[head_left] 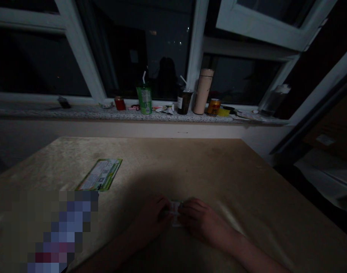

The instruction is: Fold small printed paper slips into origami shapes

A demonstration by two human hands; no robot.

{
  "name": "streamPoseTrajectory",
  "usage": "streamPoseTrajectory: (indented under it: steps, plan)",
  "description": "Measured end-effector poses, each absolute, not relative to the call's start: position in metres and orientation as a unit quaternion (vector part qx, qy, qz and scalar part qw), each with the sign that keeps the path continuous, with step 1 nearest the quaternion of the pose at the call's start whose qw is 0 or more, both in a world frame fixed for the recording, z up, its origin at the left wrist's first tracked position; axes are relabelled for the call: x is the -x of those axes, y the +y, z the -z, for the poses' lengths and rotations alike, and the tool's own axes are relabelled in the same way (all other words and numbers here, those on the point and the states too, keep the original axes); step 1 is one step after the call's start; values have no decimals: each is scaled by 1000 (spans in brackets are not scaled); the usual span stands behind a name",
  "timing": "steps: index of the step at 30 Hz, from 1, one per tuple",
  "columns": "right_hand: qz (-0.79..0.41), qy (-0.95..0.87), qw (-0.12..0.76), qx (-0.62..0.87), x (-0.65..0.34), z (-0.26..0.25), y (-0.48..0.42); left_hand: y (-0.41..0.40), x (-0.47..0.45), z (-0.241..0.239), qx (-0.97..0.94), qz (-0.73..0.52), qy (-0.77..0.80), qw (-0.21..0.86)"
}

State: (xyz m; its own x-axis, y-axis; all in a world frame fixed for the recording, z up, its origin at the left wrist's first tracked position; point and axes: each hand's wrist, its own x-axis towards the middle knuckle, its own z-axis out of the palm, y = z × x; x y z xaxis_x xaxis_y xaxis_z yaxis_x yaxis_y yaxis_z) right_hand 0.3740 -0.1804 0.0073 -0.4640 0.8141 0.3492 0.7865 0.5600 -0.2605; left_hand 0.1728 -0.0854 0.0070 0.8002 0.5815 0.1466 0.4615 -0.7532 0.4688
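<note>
My left hand (152, 215) and my right hand (200, 220) meet over the table in the lower middle of the view. Between them is a small white printed piece (175, 213), with faint reddish marks on it. The fingers of each hand are bent in and closed on its sides. Dim light and my fingers hide much of it, so its kind is unclear. A flat green and white printed package (101, 174) lies farther off, to the left of my left hand.
The brown covered table (219, 170) reaches toward a stone windowsill (162, 116). On the sill stand a green cup with a straw (145, 99), a dark cup (184, 100), a pink flask (203, 91), an orange can (213, 107) and a red jar (120, 103). A pixelated patch covers the lower left.
</note>
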Motion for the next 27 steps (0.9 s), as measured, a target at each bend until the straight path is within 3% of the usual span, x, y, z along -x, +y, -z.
streamPoseTrajectory:
  steps: [5,11,21,27]
  plan:
    - [-162,-826,236,485,-381,-24,-182,-88,-171,-15,-919,-141,274,247]
    - [-236,-776,322,487,-388,-17,-171,-88,-171,-18,-916,-129,270,266]
    - [-152,-773,242,567,-377,-12,-150,-87,-171,-19,-914,-135,258,282]
    - [-106,-777,239,573,-370,-1,-146,-88,-171,-19,-912,-132,264,285]
